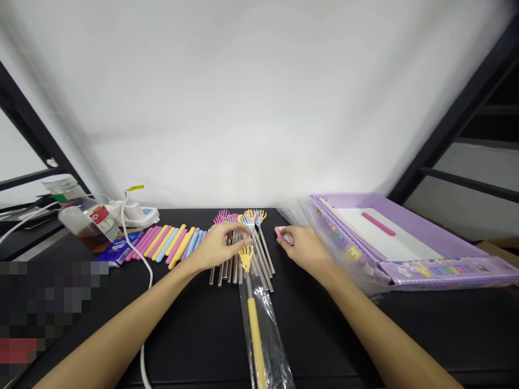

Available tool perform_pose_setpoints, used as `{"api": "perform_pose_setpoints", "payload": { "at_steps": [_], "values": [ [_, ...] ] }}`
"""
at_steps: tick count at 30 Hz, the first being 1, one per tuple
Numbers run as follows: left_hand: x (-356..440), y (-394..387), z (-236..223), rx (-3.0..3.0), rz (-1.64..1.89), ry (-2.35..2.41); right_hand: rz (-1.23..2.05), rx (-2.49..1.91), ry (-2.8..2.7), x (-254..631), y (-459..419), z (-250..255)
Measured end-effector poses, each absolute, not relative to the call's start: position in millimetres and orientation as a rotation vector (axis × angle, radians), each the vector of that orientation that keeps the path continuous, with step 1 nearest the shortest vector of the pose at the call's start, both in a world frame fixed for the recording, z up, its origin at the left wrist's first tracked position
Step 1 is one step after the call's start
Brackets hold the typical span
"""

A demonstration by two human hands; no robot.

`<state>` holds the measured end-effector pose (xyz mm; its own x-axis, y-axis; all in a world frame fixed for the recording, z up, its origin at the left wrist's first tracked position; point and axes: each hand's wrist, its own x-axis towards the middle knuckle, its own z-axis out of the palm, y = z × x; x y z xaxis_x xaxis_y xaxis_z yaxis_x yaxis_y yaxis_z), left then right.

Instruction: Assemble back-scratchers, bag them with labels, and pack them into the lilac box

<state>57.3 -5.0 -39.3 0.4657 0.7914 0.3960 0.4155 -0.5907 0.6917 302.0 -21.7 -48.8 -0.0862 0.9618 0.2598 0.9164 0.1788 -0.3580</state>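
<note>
A back scratcher with a yellow hand-shaped head (245, 257) and yellow handle (256, 340) lies in a clear plastic bag (275, 346), pointing away from me. Over its head curves my left hand (219, 244), thumb and fingers apart, at the bag's upper end. Whether the fingertips touch the film is hard to see. To the right, my right hand (306, 247) is closed on a small pink printed card (279, 232), mostly covered by the fingers. Behind the left hand lie several metal back scratcher rods (265, 254) with pink, blue and yellow hand-shaped heads (222, 216).
Pink, yellow, blue and purple handles (164, 243) lie in a row at left. Beyond them are a blue packet (117, 249), a tilted bottle (87, 216), a power strip (141, 215) and a white cable (151, 281). A purple box (446, 270) holding a pink handle (378, 223) stands right.
</note>
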Motion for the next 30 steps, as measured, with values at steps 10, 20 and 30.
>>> {"api": "perform_pose_setpoints", "payload": {
  "at_steps": [10, 20, 30],
  "values": [
    [55.9, 6.1, -48.4, 1.82, 1.268, 1.042, 0.066, -1.864, -1.965, 302.0, -24.0, -45.1],
    [55.5, 1.9, -44.7, 1.958, 1.252, 1.04, 0.051, -1.732, -1.885, 306.0, -21.6, -43.4],
    [54.5, 3.0, -45.9, 2.101, 1.202, 0.999, 0.29, -1.299, -1.678, 305.6, -19.7, -47.9]
  ]
}}
